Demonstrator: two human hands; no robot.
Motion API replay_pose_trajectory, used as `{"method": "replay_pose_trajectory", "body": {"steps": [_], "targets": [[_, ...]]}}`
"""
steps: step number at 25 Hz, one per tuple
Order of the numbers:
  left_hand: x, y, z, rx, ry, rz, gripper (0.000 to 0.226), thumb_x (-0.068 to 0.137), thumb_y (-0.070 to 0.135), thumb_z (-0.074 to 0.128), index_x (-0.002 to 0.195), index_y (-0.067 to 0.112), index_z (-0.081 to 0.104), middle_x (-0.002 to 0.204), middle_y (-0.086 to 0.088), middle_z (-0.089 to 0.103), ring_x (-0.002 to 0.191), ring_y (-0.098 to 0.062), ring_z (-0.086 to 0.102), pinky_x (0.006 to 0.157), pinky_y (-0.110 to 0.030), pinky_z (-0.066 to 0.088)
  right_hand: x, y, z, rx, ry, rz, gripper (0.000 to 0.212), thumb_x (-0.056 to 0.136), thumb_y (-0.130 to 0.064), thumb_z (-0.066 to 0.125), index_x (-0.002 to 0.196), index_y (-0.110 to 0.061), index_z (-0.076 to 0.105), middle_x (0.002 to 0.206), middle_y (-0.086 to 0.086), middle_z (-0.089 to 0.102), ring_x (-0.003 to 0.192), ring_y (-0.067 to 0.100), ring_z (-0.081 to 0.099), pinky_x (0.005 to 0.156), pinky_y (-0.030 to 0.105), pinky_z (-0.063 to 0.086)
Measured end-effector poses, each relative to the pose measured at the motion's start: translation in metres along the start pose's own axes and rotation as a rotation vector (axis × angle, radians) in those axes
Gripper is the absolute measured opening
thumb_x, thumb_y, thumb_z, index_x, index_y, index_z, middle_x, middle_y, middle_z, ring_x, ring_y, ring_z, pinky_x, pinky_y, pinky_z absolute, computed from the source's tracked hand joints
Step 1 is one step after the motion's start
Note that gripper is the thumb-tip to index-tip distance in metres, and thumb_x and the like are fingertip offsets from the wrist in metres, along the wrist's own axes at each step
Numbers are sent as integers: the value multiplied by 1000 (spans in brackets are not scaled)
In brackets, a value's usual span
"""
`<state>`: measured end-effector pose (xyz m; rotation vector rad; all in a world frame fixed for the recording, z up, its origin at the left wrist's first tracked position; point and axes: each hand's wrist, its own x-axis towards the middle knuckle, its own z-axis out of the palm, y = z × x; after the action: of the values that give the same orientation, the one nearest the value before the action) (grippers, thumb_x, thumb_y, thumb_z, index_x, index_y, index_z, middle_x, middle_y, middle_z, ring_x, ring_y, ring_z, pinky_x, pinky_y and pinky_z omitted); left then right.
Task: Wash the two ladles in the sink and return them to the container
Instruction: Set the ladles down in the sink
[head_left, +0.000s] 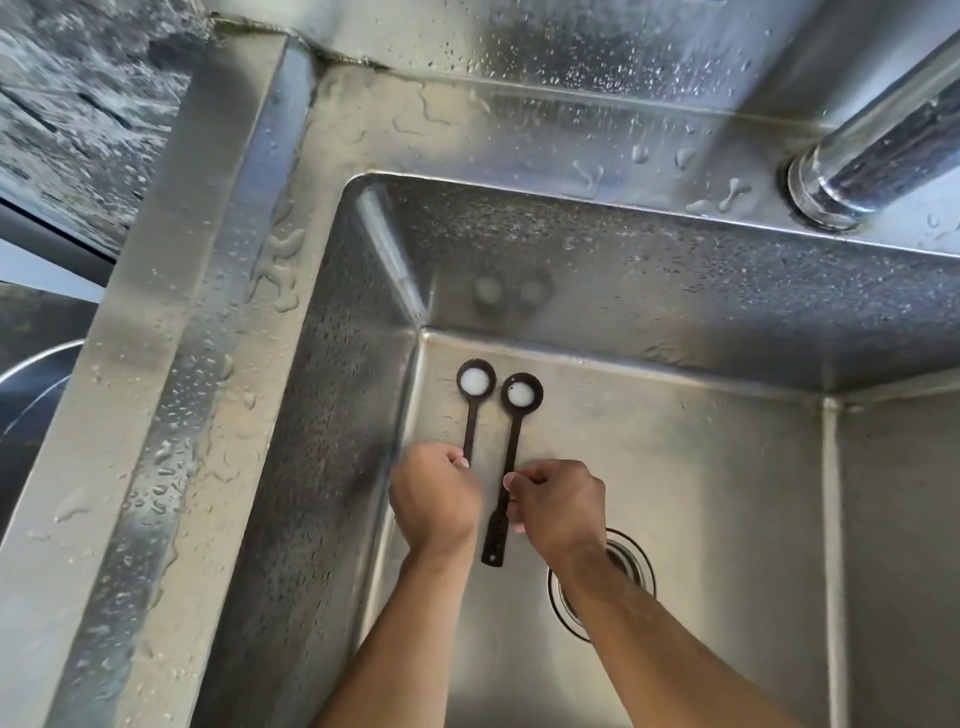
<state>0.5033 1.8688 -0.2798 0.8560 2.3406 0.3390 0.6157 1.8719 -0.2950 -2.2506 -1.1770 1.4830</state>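
Both ladles lie in the sink (675, 467), bowls holding white liquid. The left hand (434, 499) curls its fingers around the left ladle (471, 410); the right hand (558, 501) pinches the right ladle (511, 452) at its handle. The thin wet handles could slip, spilling the liquid or sliding toward the drain (628, 566).

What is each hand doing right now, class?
Left hand: grips the left ladle by its handle.
Right hand: pinches the right ladle by its handle.
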Motion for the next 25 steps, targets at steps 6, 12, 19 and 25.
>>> {"method": "replay_pose_trajectory", "body": {"steps": [6,12,19,25], "targets": [[-5,-1,6,50,74,-13,27,86,0,59,62,11,67,59,-2,61,52,-20,46,45,-25,33,-1,-1,0,-49,-7,-36,24,87,-22,66,69,-8,75,59,10,72,64,32,72,68,43,62],[-6,-4,5,99,23,26,26,90,4,58,94,16,81,96,-3,75,83,-22,69,61,-26,45,-6,3,-5,-95,6,-89,30,90,-29,65,67,-13,75,58,8,71,62,27,68,64,35,59],[-24,3,-14,132,23,178,22,95,20,57,111,14,72,105,-5,70,101,-25,64,87,-38,54,-19,6,-27,-85,70,-142,35,96,-39,61,120,-17,72,112,-1,76,108,18,67,94,27,50],[-56,35,-45,95,26,299,30,95,19,52,121,12,65,117,-6,67,110,-24,61,91,-33,46,-41,-8,-68,-22,44,-168,57,95,-47,57,147,-22,50,140,4,62,126,21,59,105,31,47]]}}
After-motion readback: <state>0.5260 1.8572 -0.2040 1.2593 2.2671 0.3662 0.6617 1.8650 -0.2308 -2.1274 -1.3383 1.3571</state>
